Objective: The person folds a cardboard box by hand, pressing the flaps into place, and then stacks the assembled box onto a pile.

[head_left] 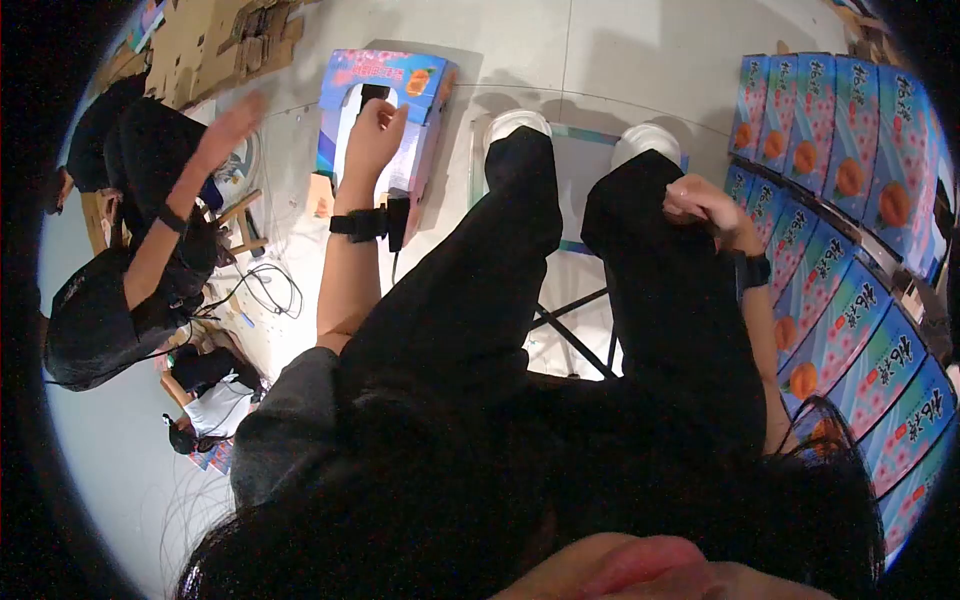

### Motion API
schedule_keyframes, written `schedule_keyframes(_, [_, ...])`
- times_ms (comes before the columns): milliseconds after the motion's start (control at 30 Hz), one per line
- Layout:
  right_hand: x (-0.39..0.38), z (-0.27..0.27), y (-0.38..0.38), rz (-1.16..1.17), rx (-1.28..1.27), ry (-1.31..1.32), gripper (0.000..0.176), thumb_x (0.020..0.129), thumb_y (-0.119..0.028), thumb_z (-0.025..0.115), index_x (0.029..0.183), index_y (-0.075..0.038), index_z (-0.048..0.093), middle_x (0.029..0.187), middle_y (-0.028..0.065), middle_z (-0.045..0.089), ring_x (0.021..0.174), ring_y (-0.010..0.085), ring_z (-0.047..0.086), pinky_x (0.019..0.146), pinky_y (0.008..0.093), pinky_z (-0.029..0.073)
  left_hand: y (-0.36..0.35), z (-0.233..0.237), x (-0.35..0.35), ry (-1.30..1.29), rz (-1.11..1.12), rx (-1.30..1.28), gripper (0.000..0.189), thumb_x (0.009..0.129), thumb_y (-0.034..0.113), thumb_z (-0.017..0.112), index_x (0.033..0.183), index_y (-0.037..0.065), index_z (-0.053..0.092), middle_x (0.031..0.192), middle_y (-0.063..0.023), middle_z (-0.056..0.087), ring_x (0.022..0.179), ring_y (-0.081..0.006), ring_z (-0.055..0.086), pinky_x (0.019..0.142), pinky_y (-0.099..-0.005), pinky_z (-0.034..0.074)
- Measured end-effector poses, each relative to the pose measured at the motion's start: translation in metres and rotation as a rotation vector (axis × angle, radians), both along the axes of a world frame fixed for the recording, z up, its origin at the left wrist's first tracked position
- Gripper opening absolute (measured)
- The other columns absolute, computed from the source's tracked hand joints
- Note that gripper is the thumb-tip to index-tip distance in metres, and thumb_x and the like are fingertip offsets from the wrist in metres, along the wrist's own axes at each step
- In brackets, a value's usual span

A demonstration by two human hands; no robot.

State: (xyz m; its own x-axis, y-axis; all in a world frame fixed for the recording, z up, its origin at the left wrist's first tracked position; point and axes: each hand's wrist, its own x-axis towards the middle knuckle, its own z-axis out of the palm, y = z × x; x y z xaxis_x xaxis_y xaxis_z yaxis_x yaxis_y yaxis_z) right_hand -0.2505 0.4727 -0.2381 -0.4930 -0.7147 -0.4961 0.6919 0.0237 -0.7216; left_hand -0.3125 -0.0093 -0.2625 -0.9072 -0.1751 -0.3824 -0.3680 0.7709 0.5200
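My left hand [376, 132] is over a blue and pink printed box [429, 92] on the floor, its fingers loosely bent and a little apart, with nothing visible between them. A dark patch shows on the box just behind the fingertips. My right hand [703, 201] is at my right knee, its fingers curled in and nothing seen in them. Black bands are on both wrists. My legs in black trousers [450, 260] lie between the hands, with white coverings [645, 143] on the feet.
Rows of printed boxes [855, 125] stand at the right. Two other people are on the left, one seated with an arm [165, 225] stretched out, another in a white top [222, 405]. Cables [270, 290] lie on the floor. Cardboard [185, 50] is at the upper left.
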Motion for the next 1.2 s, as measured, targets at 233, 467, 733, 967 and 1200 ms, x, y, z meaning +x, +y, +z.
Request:
schedule_keyframes(233, [0.005,-0.018,0.013,-0.161,0.011,-0.115,0.056,0.096,-0.032,0.054,0.048,-0.016,0.03,0.05,-0.0037,0.026,0.048,0.0107,0.027,0.051,0.0282,0.022,-0.062,-0.093,0.043,-0.057,-0.139,-0.536,0.104,0.067,0.05,0.08,0.148,0.012,0.026,0.143,-0.029,0.035,0.133,-0.0455,0.035,0.107,-0.0526,0.034])
schedule_keyframes(467, [0.007,-0.017,0.014,-0.186,0.116,-0.112,0.053,0.096,-0.033,0.052,0.051,-0.016,0.03,0.05,-0.0033,0.028,0.048,0.0114,0.028,0.051,0.0281,0.024,-0.07,-0.133,0.071,-0.477,-0.022,-0.377,0.136,0.057,0.059,0.083,0.154,0.013,-0.001,0.15,-0.0285,0.027,0.139,-0.0416,0.029,0.113,-0.0507,0.027])
schedule_keyframes(733, [0.014,-0.043,0.036,-0.375,-0.02,-0.331,0.054,0.098,-0.036,0.049,0.051,-0.018,0.03,0.05,-0.0034,0.024,0.047,0.0107,0.026,0.05,0.0264,0.022,-0.085,-0.131,0.062,-0.414,-0.02,-0.177,0.114,0.057,0.066,0.08,0.14,0.002,0.036,0.129,-0.0236,0.056,0.121,-0.0379,0.054,0.102,-0.0466,0.041])
schedule_keyframes(967, [0.012,-0.038,0.041,-0.49,0.029,-0.311,0.053,0.098,-0.037,0.048,0.052,-0.018,0.032,0.049,-0.003,0.026,0.046,0.0117,0.028,0.049,0.0274,0.024,-0.036,-0.079,0.043,-0.001,0.358,-0.035,0.082,0.093,0.067,0.032,0.096,-0.007,0.067,0.093,-0.0277,0.067,0.097,-0.0404,0.064,0.086,-0.044,0.047])
schedule_keyframes(1200, [0.008,-0.046,0.048,-0.534,0.181,-0.229,0.05,0.096,-0.041,0.054,0.056,-0.018,0.034,0.054,-0.0048,0.029,0.049,0.0105,0.03,0.051,0.0262,0.025,-0.011,-0.039,0.008,0.213,0.517,0.025,0.071,0.098,0.058,0.035,0.085,-0.006,0.064,0.074,-0.0201,0.064,0.073,-0.0291,0.062,0.069,-0.0411,0.047])
